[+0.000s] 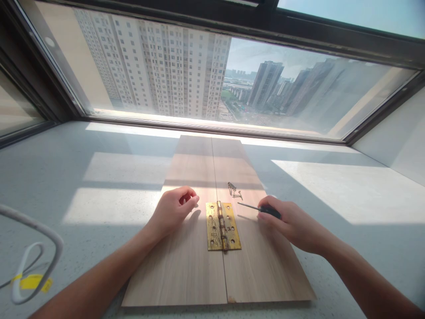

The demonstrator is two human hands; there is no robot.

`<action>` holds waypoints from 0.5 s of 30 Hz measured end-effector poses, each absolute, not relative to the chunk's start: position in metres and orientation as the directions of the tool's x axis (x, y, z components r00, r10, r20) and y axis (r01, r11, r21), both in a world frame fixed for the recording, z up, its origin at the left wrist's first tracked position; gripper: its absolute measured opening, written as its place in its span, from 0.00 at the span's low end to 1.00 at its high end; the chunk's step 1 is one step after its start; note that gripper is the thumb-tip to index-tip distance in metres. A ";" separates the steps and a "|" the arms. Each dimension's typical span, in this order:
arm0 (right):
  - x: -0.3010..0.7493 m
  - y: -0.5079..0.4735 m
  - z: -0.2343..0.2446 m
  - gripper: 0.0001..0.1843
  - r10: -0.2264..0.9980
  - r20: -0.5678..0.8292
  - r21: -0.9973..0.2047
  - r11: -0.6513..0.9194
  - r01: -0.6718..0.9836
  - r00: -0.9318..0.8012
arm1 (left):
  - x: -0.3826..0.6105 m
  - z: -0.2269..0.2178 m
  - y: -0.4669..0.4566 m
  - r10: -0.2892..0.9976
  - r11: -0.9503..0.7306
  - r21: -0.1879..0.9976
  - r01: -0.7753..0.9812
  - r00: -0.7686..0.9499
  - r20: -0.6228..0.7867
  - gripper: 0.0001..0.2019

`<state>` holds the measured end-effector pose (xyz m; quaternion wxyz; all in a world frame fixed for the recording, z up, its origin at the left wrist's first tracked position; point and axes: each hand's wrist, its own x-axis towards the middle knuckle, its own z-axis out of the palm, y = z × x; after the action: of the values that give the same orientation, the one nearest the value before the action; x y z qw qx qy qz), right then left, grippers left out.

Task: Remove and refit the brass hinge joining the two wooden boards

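A brass-coloured hinge [214,228], stained dark in places, lies opened flat over the seam between two pale wooden boards [186,270]. Its barrel runs along that seam, and screw holes show in both leaves. To the left of the hinge, my left hand [175,204] is over the left board with fingers curled and thumb and fingertip close together; what they hold, if anything, is too small to tell. My right hand [292,221] grips a screwdriver [269,211] by its dark handle, the shaft pointing left toward the hinge without touching it. Several screws [234,190] lie loosely above the hinge on the right board.
The boards rest on a pale speckled sill [109,208] crossed by bands of sunlight. A dark window frame [206,128] borders the far edge, with tall buildings outside. At the lower left a white cable [43,228] loops, with a yellow tag [35,282] nearby.
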<state>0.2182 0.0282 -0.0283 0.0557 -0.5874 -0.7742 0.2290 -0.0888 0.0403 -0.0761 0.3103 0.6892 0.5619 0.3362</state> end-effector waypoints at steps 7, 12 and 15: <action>0.202 0.060 -0.045 0.17 0.987 -0.161 -0.582 -0.076 0.810 -0.024 | -0.087 -0.076 0.039 0.973 -0.226 0.781 0.582 0.168 0.156 0.11; 0.191 0.079 -0.057 0.22 0.990 -0.076 -0.589 0.053 0.806 -0.120 | -0.087 -0.075 0.039 0.967 -0.254 0.762 0.595 0.161 0.197 0.10; 0.188 0.081 -0.061 0.16 0.984 -0.054 -0.582 0.108 0.806 -0.171 | -0.087 -0.076 0.039 0.965 -0.262 0.764 0.590 0.167 0.201 0.10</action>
<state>0.1883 0.0808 -0.0610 0.1773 -0.6191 -0.7228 0.2507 -0.0868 0.0386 -0.0756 0.2702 0.7145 0.5443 0.3468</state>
